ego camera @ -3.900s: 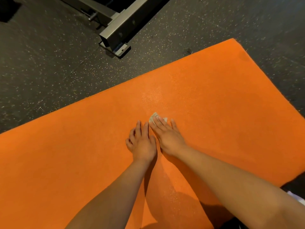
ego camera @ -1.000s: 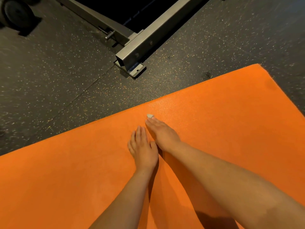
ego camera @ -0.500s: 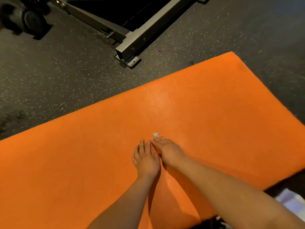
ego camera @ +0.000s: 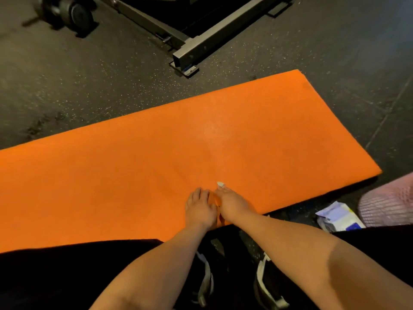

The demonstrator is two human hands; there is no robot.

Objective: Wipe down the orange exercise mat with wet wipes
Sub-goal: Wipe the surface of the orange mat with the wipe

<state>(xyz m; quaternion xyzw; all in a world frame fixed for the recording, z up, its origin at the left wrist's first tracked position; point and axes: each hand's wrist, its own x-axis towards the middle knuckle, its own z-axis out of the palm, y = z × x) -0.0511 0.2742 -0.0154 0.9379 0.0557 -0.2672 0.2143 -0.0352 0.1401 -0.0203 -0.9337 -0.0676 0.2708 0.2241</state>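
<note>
The orange exercise mat (ego camera: 156, 166) lies flat on the dark floor and runs from the left edge to the right. My right hand (ego camera: 232, 204) presses a white wet wipe (ego camera: 220, 184) onto the mat close to its near edge; only the wipe's tip shows past my fingertips. My left hand (ego camera: 200, 209) rests flat on the mat just left of the right hand, touching it, with nothing in it. A faint damp sheen (ego camera: 212, 130) shows on the mat beyond my hands.
A wet wipe packet (ego camera: 339, 218) lies on the floor off the mat's near right edge, next to a pink mesh item (ego camera: 388, 204). A grey metal machine frame (ego camera: 201, 50) stands beyond the mat, with a dark wheel (ego camera: 76, 14) at far left. My shoes (ego camera: 237, 283) are below.
Both hands have slid back toward me across the mat, from near its far edge to its near edge, with the wipe still under the right hand. The view has pulled back.
</note>
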